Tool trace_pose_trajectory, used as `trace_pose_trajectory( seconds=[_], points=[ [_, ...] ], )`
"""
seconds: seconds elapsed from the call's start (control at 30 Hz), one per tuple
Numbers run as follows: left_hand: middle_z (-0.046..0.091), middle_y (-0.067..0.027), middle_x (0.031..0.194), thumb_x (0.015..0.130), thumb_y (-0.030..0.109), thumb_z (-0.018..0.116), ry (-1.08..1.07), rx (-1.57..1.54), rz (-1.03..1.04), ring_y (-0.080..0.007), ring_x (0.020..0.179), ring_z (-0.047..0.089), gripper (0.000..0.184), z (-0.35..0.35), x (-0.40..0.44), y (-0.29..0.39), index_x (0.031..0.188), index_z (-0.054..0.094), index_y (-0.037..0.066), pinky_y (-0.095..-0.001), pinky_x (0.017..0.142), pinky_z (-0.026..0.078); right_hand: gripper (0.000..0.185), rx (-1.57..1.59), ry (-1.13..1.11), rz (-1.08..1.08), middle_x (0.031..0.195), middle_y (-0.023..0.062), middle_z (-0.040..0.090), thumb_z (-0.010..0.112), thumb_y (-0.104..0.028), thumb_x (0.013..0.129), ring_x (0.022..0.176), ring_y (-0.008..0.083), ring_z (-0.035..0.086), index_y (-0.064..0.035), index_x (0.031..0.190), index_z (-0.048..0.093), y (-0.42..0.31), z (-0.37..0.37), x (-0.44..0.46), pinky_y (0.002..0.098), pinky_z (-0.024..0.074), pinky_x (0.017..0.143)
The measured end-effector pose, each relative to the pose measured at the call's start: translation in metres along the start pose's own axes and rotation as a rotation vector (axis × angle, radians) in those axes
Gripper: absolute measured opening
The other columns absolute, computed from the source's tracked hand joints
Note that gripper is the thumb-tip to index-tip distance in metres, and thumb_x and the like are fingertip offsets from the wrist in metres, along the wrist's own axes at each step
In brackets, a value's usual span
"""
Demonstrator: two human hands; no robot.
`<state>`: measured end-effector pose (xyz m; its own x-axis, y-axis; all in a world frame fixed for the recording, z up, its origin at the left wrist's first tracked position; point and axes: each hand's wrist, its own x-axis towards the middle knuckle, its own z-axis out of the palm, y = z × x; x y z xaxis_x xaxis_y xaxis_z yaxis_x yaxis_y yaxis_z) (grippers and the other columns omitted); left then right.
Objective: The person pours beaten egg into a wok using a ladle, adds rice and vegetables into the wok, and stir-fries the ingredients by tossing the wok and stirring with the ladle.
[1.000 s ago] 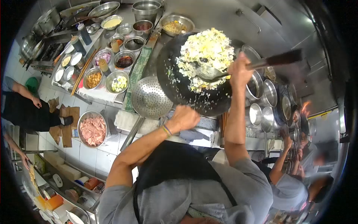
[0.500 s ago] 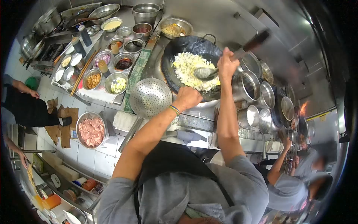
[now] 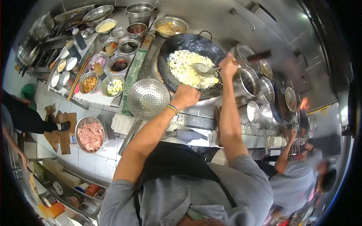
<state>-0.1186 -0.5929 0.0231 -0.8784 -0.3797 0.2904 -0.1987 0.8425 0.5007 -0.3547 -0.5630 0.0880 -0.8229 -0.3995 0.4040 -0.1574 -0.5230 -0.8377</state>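
Observation:
A black wok rests on the stove in front of me, with white and yellow food spread over its bottom. My left hand is closed at the wok's near edge; what its fingers wrap round there is hidden. In my right hand is the handle of a metal ladle, whose bowl lies in the food. The dark end of the handle points to the upper right. A perforated strainer sits left of the wok, just beyond my left forearm.
Bowls of ingredients and sauce bottles stand on the left counter. A basin of raw meat is at lower left. Metal pots line the right side. Flames and co-workers are farther right; another person is at far left.
The wok has come down from its raised, tilted position onto the stove, and the food has settled inside it. Both hands moved with it. The ladle has shifted slightly left since half a second ago.

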Motion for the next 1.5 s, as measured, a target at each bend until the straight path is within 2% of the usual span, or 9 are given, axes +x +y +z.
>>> trace_pose_trajectory(
  seconds=[0.3, 0.43, 0.67, 0.9, 1.03, 1.23, 1.27, 1.37, 1.5],
  points=[
    [0.068, -0.0208, 0.070, 0.084, 0.030, 0.057, -0.022, -0.007, -0.023, -0.0392, 0.071, 0.069, 0.034, -0.013, -0.011, 0.017, 0.068, 0.073, 0.004, -0.0500, 0.071, 0.054, 0.040, 0.075, -0.185, 0.138, 0.050, -0.0056, 0.033, 0.059, -0.018, 0.098, 0.038, 0.0076, 0.031, -0.0146, 0.063, 0.040, -0.026, 0.068, -0.072, 0.0284, 0.0235, 0.035],
    [0.064, -0.0199, 0.062, 0.082, 0.027, 0.057, -0.003, -0.049, 0.184, -0.0371, 0.055, 0.064, 0.031, -0.104, -0.038, 0.075, 0.063, 0.070, 0.007, -0.0490, 0.058, 0.052, 0.045, -0.152, -0.235, 0.272, 0.049, -0.0038, 0.030, 0.060, -0.027, 0.099, 0.036, 0.0095, 0.027, -0.0139, 0.062, 0.038, -0.114, 0.082, -0.047, 0.0295, 0.0212, 0.034],
    [0.067, -0.0190, 0.068, 0.084, 0.030, 0.060, 0.000, -0.023, 0.023, -0.0392, 0.070, 0.068, 0.033, -0.024, -0.041, 0.033, 0.064, 0.070, 0.006, -0.0504, 0.068, 0.053, 0.041, -0.047, -0.147, 0.046, 0.051, -0.0043, 0.032, 0.058, -0.021, 0.100, 0.037, 0.0083, 0.028, -0.0136, 0.066, 0.037, -0.029, 0.065, -0.047, 0.0293, 0.0231, 0.035],
    [0.061, -0.0168, 0.055, 0.083, 0.027, 0.058, 0.080, -0.089, 0.146, -0.0354, 0.051, 0.062, 0.034, -0.076, -0.061, 0.063, 0.056, 0.067, 0.009, -0.0474, 0.054, 0.051, 0.041, -0.163, -0.075, -0.037, 0.050, -0.0046, 0.031, 0.059, -0.029, 0.100, 0.038, 0.0076, 0.028, -0.0145, 0.066, 0.041, -0.161, 0.068, -0.052, 0.0269, 0.0220, 0.035],
    [0.064, -0.0179, 0.061, 0.084, 0.028, 0.057, 0.166, 0.033, 0.060, -0.0371, 0.057, 0.064, 0.033, -0.050, -0.012, 0.044, 0.061, 0.069, 0.008, -0.0486, 0.057, 0.052, 0.041, -0.505, 0.067, -0.206, 0.053, -0.0032, 0.042, 0.059, -0.027, 0.100, 0.042, 0.0065, 0.034, -0.0134, 0.064, 0.043, -0.034, 0.053, -0.046, 0.0254, 0.0268, 0.039],
    [0.066, -0.0177, 0.063, 0.084, 0.025, 0.056, 0.069, -0.100, 0.104, -0.0353, 0.059, 0.066, 0.031, -0.038, -0.099, 0.044, 0.061, 0.071, 0.009, -0.0502, 0.061, 0.052, 0.041, 0.035, -0.183, -0.043, 0.053, -0.0053, 0.040, 0.056, -0.018, 0.100, 0.042, 0.0059, 0.032, -0.0126, 0.062, 0.041, -0.087, 0.052, -0.036, 0.0267, 0.0257, 0.038],
    [0.065, -0.0181, 0.063, 0.084, 0.023, 0.055, -0.231, -0.071, 0.030, -0.0354, 0.061, 0.067, 0.031, -0.057, -0.088, 0.051, 0.063, 0.071, 0.008, -0.0501, 0.060, 0.051, 0.043, -0.107, -0.070, -0.126, 0.052, -0.0059, 0.036, 0.056, -0.019, 0.100, 0.039, 0.0059, 0.029, -0.0146, 0.062, 0.037, -0.099, 0.059, -0.044, 0.0268, 0.0229, 0.035],
    [0.062, -0.0152, 0.054, 0.085, 0.028, 0.056, 0.159, -0.024, 0.034, -0.0358, 0.057, 0.066, 0.034, -0.037, -0.040, 0.036, 0.058, 0.070, 0.012, -0.0468, 0.055, 0.052, 0.040, -0.157, -0.050, 0.081, 0.051, -0.0042, 0.031, 0.062, -0.027, 0.098, 0.037, 0.0090, 0.028, -0.0126, 0.067, 0.041, -0.113, 0.063, -0.057, 0.0283, 0.0250, 0.037],
    [0.063, -0.0171, 0.058, 0.081, 0.029, 0.059, 0.116, -0.061, 0.151, -0.0373, 0.057, 0.065, 0.029, -0.099, -0.019, 0.075, 0.061, 0.071, 0.013, -0.0486, 0.056, 0.052, 0.036, -0.177, -0.063, 0.195, 0.049, -0.0034, 0.031, 0.063, -0.028, 0.097, 0.035, 0.0093, 0.028, -0.0129, 0.072, 0.044, -0.123, 0.067, -0.071, 0.0282, 0.0226, 0.034]
  ],
)
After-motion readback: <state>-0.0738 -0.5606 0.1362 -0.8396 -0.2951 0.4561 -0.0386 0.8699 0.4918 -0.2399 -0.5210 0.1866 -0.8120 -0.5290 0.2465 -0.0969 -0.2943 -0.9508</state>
